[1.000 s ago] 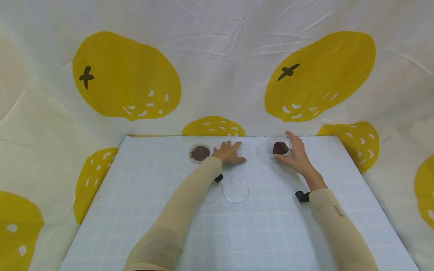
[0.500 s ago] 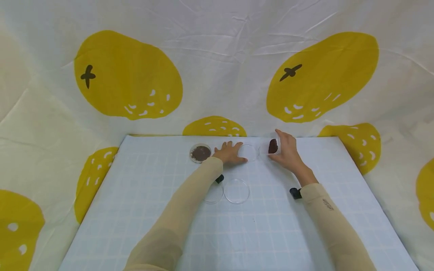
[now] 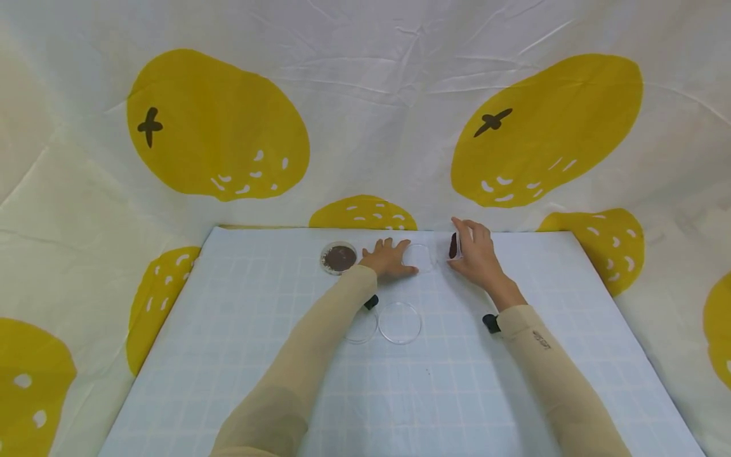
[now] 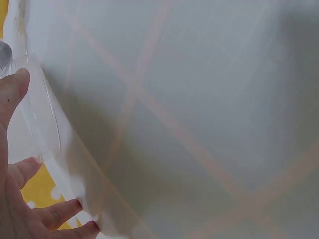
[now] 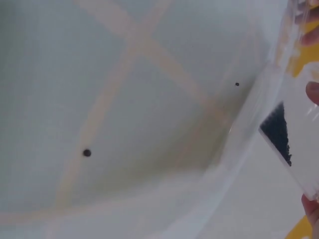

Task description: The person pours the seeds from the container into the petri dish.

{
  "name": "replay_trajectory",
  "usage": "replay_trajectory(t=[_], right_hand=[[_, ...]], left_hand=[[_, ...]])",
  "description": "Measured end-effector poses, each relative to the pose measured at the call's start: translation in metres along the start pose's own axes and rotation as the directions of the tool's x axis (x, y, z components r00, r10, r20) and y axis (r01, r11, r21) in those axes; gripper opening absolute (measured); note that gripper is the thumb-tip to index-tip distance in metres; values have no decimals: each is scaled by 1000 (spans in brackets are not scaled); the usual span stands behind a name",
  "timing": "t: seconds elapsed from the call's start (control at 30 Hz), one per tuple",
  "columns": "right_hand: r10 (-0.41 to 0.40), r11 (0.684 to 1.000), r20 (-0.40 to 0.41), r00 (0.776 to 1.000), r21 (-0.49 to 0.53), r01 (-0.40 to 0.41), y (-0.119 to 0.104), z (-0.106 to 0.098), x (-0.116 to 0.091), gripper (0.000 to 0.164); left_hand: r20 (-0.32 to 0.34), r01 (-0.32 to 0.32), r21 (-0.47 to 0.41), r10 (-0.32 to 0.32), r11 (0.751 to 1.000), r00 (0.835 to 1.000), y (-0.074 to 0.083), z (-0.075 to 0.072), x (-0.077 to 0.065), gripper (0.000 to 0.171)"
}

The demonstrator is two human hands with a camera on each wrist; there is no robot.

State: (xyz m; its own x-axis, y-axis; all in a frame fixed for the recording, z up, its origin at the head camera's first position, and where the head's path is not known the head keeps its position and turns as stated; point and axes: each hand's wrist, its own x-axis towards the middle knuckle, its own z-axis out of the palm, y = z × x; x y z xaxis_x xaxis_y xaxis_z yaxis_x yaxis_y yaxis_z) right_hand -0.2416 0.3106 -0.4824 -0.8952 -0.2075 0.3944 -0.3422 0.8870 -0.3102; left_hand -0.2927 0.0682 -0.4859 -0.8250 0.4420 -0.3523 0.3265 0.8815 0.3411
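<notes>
On the far part of the table, my left hand (image 3: 387, 260) spreads out, its thumb and index finger holding a clear petri dish (image 3: 419, 258) at opposite sides of the rim. The left wrist view shows the dish (image 4: 47, 112) between those two fingertips. My right hand (image 3: 476, 257) grips a clear container with dark brown soil-like grains (image 3: 454, 246) in it. This container is tipped on its side, its mouth toward the left. In the right wrist view the dark grains (image 5: 277, 132) lie as a wedge against one wall.
A round dish of brown grains (image 3: 339, 258) stands left of my left hand. Nearer lie two clear rings or lids (image 3: 421, 325), one partly behind the left sleeve (image 3: 320, 343). A few dark specks (image 5: 86, 153) dot the checked cloth. A printed curtain (image 3: 365, 127) hangs behind.
My right hand has moved left with the container and tipped it further, so the brown grains show as a narrower patch. My left hand has stayed at the dish.
</notes>
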Motion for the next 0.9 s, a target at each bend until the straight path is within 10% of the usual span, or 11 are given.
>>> replay_trajectory(t=[0.9], right_hand=[[-45, 982, 54, 998, -182, 54, -11, 6, 6, 100]], left_hand=[[-11, 11, 23, -11, 1000, 1000, 0, 2, 0, 84]])
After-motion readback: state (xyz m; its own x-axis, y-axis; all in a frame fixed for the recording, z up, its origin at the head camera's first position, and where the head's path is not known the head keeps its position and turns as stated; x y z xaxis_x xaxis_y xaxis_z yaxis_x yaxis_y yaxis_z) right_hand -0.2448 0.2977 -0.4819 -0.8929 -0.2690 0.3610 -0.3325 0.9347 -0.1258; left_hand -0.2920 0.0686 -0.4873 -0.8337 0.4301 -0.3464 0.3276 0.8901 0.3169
